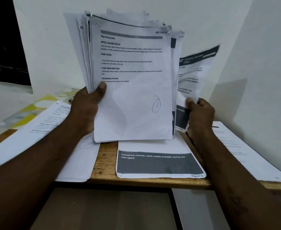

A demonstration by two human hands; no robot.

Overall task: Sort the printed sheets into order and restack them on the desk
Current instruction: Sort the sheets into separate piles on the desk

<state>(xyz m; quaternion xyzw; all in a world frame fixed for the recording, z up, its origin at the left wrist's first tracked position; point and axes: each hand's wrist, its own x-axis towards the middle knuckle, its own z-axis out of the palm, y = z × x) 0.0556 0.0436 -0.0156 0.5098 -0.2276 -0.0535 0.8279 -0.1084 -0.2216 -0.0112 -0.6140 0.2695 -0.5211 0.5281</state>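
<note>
My left hand (86, 107) grips a thick, uneven stack of printed sheets (133, 90) upright above the wooden desk (103, 163), thumb on the front page headed "Initial scene setup". My right hand (200, 113) pinches a single sheet with a dark header band (194, 72) by its lower edge, held tilted just right of the stack and blurred. On the desk below lies a sheet with a dark grey panel (158, 163). More printed sheets lie on the desk at the left (37, 135) and at the right (245, 151).
A white wall corner stands right behind the desk. Yellow and clear plastic folders (28, 112) lie at the back left. The desk's front edge runs across the lower part of the view, with a brown floor below.
</note>
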